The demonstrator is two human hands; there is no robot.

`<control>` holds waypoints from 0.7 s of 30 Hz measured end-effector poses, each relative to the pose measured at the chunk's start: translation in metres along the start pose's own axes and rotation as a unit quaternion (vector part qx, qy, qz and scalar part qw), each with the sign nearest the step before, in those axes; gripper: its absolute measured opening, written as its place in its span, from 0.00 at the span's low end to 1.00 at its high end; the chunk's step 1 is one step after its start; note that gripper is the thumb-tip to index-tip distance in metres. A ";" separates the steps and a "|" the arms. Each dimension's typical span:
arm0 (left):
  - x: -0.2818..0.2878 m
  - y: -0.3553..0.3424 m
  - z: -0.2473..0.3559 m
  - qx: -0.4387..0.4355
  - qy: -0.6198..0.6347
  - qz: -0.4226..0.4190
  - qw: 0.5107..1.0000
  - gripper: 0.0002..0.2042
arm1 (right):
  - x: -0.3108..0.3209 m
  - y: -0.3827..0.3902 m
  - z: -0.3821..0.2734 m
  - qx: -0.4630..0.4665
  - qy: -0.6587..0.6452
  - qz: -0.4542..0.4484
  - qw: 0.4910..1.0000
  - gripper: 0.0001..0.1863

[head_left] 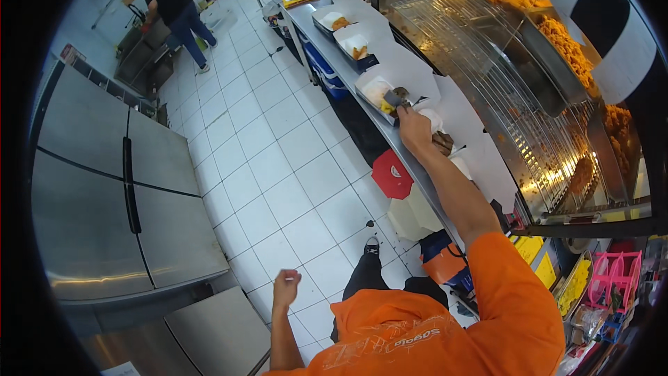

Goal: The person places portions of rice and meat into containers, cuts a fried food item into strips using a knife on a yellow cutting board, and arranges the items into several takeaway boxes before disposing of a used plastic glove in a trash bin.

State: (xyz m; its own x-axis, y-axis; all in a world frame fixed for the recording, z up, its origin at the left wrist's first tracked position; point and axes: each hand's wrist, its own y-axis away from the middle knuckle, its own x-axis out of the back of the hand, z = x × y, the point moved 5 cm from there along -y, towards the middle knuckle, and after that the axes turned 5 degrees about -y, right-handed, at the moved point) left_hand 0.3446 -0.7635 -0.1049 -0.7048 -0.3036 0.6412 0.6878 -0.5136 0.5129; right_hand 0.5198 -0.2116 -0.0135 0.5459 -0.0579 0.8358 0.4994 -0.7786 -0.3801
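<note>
Reaching forward over the metal counter, my right hand [415, 129] is closed on a small utensil with a dark grey end [394, 99]; its exact kind is unclear. That end is over an open paper-lined takeaway box [371, 86], beside yellow and dark brown food [401, 92]. Under my right wrist and forearm is another open box with brown food [442, 142], partly hidden by the arm. My left hand [286, 287] hangs low above the tiled floor, away from the counter. Its fingers are loosely curled, and nothing shows in them.
Two more open boxes [353, 40] with food stand farther along the counter. A lit glass warming cabinet [445, 7] with fried food borders the right side. Steel fridge doors [83, 198] line the left. A person in dark clothes [172, 10] stands at the far sink.
</note>
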 end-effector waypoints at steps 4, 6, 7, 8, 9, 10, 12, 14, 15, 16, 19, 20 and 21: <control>-0.014 0.006 -0.006 0.029 0.037 -0.053 0.997 0.13 | -0.002 -0.005 -0.002 0.030 0.056 -0.001 0.998 0.12; -0.017 -0.003 0.013 0.011 0.039 -0.069 0.997 0.13 | 0.007 -0.004 0.000 0.038 0.066 0.021 0.997 0.12; -0.014 -0.007 0.032 -0.019 0.022 -0.062 0.998 0.13 | 0.016 -0.006 -0.002 -0.054 -0.023 0.076 0.995 0.11; -0.011 -0.010 0.050 -0.051 0.005 -0.057 0.997 0.14 | 0.029 -0.008 0.001 -0.143 -0.110 0.133 0.974 0.11; -0.025 -0.023 0.081 -0.087 0.006 -0.083 0.993 0.14 | 0.029 -0.004 0.053 -0.105 -0.185 0.280 0.936 0.11; -0.024 -0.029 0.090 -0.081 -0.011 -0.079 0.994 0.13 | 0.011 0.001 0.059 -0.265 -0.417 0.199 0.846 0.10; -0.025 -0.042 0.112 -0.091 -0.022 -0.075 0.993 0.13 | 0.006 0.035 0.031 -0.368 -0.684 0.047 0.628 0.11; -0.048 -0.055 0.144 -0.158 -0.030 -0.113 0.981 0.12 | 0.041 0.077 0.040 -0.360 -0.746 0.017 0.561 0.16; -0.057 -0.063 0.153 -0.199 -0.037 -0.125 0.971 0.09 | 0.062 0.099 0.032 -0.374 -0.736 0.041 0.564 0.14; -0.067 -0.069 0.159 -0.211 -0.033 -0.132 0.968 0.09 | 0.080 0.123 0.023 -0.367 -0.754 0.016 0.544 0.14; -0.101 -0.072 0.190 -0.259 -0.013 -0.173 0.950 0.09 | 0.134 0.211 0.022 -0.409 -0.735 0.018 0.540 0.11; -0.116 -0.073 0.195 -0.264 -0.009 -0.176 0.948 0.09 | 0.157 0.236 0.018 -0.420 -0.731 0.023 0.536 0.10; -0.136 -0.075 0.201 -0.304 -0.004 -0.213 0.929 0.09 | 0.180 0.261 0.017 -0.430 -0.728 0.027 0.533 0.09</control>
State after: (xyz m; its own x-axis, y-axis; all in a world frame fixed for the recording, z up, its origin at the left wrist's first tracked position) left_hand 0.4237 -0.5221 -0.1154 -0.8875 0.0366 0.4595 0.1199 -0.9442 0.3067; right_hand 0.7593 -0.4144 0.0308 0.7993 -0.0367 -0.5998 0.3050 -0.8352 0.4576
